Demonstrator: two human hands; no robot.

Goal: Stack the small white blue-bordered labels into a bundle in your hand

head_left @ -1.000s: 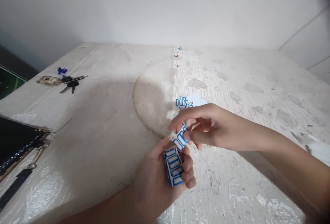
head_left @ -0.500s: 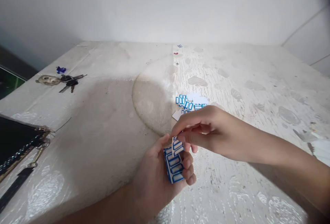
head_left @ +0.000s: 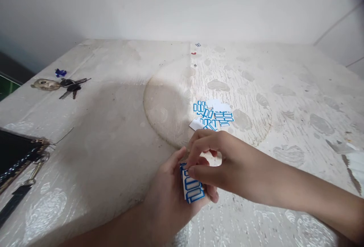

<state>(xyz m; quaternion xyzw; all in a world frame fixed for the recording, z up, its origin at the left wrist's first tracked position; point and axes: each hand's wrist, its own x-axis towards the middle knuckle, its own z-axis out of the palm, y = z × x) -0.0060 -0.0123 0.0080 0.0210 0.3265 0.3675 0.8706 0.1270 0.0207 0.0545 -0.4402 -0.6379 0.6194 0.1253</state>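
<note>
In my left hand [head_left: 165, 194] lies a small stack of white cards printed with blue-outlined shapes [head_left: 193, 191], its fingers curled round the far side. My right hand [head_left: 224, 160] is over the top of the stack, thumb and forefinger pinched at the upper edge of the top card. The fingers cover that edge, so how far the card is lifted cannot be seen. Just beyond my hands, a loose pile of similar blue-and-white cards [head_left: 209, 113] lies on the table, some with their plain white side up.
Keys [head_left: 72, 86] with a fob [head_left: 47, 84] lie at the left of the plastic-covered table [head_left: 119, 125], near a crumpled blue wrapper [head_left: 60, 73]. A black zipped pouch [head_left: 17, 154] with a strap is at the near left. Small scraps [head_left: 198, 44] are near the wall.
My right hand has come down and closer to the stack; the card it held raised above the stack is now lower, largely behind its fingers. More of the pile shows. The view has shifted slightly.
</note>
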